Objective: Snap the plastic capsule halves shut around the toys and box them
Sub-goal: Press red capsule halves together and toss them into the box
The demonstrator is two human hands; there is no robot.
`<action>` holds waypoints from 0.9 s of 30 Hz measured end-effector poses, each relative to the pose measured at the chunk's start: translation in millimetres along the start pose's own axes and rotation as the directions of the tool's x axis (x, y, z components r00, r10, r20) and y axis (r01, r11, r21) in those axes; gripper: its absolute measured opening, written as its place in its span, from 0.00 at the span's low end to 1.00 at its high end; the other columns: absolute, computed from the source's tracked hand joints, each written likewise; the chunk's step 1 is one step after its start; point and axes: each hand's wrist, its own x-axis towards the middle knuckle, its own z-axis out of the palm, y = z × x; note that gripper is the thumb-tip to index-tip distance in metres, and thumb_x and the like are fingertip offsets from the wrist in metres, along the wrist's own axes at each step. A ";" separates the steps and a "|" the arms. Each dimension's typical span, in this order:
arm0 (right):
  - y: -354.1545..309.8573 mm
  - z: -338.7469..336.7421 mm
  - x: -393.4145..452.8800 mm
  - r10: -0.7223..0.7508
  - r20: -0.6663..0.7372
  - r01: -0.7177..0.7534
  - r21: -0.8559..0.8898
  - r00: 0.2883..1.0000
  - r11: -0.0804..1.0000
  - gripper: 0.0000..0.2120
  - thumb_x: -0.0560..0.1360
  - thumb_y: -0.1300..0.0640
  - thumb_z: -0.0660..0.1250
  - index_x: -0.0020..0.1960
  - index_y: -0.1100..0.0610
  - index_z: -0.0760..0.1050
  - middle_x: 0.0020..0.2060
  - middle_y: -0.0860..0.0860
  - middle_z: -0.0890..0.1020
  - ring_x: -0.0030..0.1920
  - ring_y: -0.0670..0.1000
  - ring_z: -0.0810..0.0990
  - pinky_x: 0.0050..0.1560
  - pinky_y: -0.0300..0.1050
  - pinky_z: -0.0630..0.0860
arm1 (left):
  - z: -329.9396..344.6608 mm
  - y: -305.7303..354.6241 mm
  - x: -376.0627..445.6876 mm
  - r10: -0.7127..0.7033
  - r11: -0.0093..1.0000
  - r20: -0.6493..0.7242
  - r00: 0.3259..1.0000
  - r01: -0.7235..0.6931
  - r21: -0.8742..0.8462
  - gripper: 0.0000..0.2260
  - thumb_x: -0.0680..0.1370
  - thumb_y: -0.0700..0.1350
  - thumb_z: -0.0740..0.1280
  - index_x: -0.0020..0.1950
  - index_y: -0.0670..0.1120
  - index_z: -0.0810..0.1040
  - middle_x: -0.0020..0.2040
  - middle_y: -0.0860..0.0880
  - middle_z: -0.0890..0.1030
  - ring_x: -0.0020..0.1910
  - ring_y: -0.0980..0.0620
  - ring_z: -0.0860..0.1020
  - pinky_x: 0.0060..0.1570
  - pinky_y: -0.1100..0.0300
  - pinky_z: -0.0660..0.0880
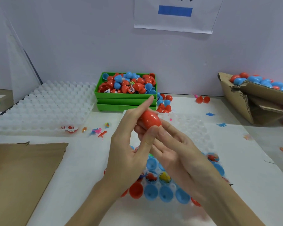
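From the head camera, I am watching both hands working one red capsule (149,119) in the air above the clear tray (193,126). The left hand (129,144) is pinching it with the thumb, forefinger pointing straight; the right hand (171,144) is cradling it from below on curled fingers.

I am judging that the halves could be closing crooked, or the smooth shell slipping out and rolling among the loose toys (98,131).

I am counting one capsule in hand, three stacked green bins (126,101), one cardboard box (258,101) of finished capsules on the right, and roughly eight blue halves (166,193) seated beneath the wrists, some hidden.
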 end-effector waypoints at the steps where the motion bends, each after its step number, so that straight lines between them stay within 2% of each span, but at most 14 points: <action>1: 1.7 1.4 0.0 0.026 0.030 -0.028 0.063 0.999 0.998 0.23 0.80 0.61 0.71 0.72 0.66 0.72 0.68 0.64 0.79 0.70 0.60 0.78 0.65 0.47 0.78 | -1.6 1.3 0.0 0.003 1.000 0.004 1.000 -0.003 -0.023 0.19 0.85 0.50 0.64 0.76 0.51 0.72 0.68 0.57 0.78 0.70 0.50 0.77 0.66 0.62 0.75; 5: 4.3 3.8 -0.2 0.080 0.072 -0.093 0.190 0.994 0.977 0.20 0.83 0.61 0.67 0.72 0.66 0.73 0.71 0.63 0.76 0.73 0.58 0.74 0.69 0.47 0.75 | -5.6 3.1 2.2 0.030 0.999 0.006 1.000 -0.029 -0.012 0.14 0.84 0.53 0.65 0.69 0.54 0.75 0.63 0.56 0.81 0.65 0.51 0.80 0.63 0.65 0.75; 8: 5.4 3.9 0.7 0.100 0.088 -0.118 0.226 0.991 0.967 0.18 0.84 0.60 0.65 0.71 0.66 0.75 0.71 0.62 0.77 0.74 0.57 0.74 0.69 0.46 0.75 | -4.9 2.7 2.3 0.076 0.997 0.016 0.997 -0.076 0.024 0.13 0.84 0.52 0.64 0.68 0.51 0.75 0.63 0.53 0.81 0.65 0.50 0.80 0.63 0.64 0.75; 12: 8.0 1.9 2.0 0.117 0.091 -0.135 0.232 0.989 0.963 0.19 0.85 0.56 0.63 0.70 0.67 0.75 0.69 0.61 0.78 0.73 0.56 0.75 0.71 0.47 0.73 | -6.4 2.3 3.2 0.091 0.996 0.044 0.995 -0.090 -0.023 0.13 0.85 0.52 0.62 0.67 0.48 0.76 0.63 0.53 0.81 0.65 0.47 0.79 0.63 0.61 0.75; 16: 5.9 -0.7 2.3 0.084 0.101 -0.100 0.160 0.991 0.982 0.18 0.83 0.55 0.66 0.66 0.64 0.80 0.61 0.57 0.83 0.65 0.51 0.81 0.67 0.45 0.75 | -5.8 3.0 3.9 0.066 0.993 0.082 0.994 -0.057 -0.107 0.15 0.85 0.53 0.63 0.68 0.46 0.76 0.65 0.51 0.80 0.68 0.44 0.78 0.65 0.56 0.76; 19: 8.1 -2.0 0.7 0.072 0.095 -0.085 0.139 0.993 0.987 0.19 0.79 0.52 0.71 0.63 0.64 0.82 0.57 0.56 0.85 0.59 0.51 0.84 0.65 0.45 0.77 | -7.1 4.1 3.5 0.062 0.990 0.067 0.996 -0.052 -0.133 0.17 0.82 0.54 0.69 0.67 0.47 0.77 0.64 0.51 0.81 0.67 0.42 0.79 0.65 0.52 0.76; 22: 8.7 -2.3 0.2 0.077 0.097 -0.089 0.123 0.992 0.988 0.20 0.78 0.50 0.73 0.62 0.64 0.82 0.53 0.56 0.85 0.56 0.52 0.84 0.63 0.45 0.78 | -7.4 6.4 2.7 0.053 0.992 0.033 0.998 -0.048 -0.119 0.15 0.81 0.55 0.71 0.63 0.49 0.78 0.59 0.52 0.82 0.61 0.44 0.81 0.61 0.54 0.77; 27: 9.6 -2.9 0.0 0.067 0.073 -0.077 0.136 0.995 0.988 0.19 0.78 0.51 0.72 0.62 0.64 0.82 0.53 0.56 0.84 0.55 0.52 0.84 0.63 0.46 0.78 | -5.4 10.0 1.6 0.047 0.992 0.030 0.998 -0.043 -0.122 0.15 0.82 0.54 0.69 0.62 0.45 0.79 0.57 0.51 0.82 0.61 0.43 0.80 0.60 0.60 0.76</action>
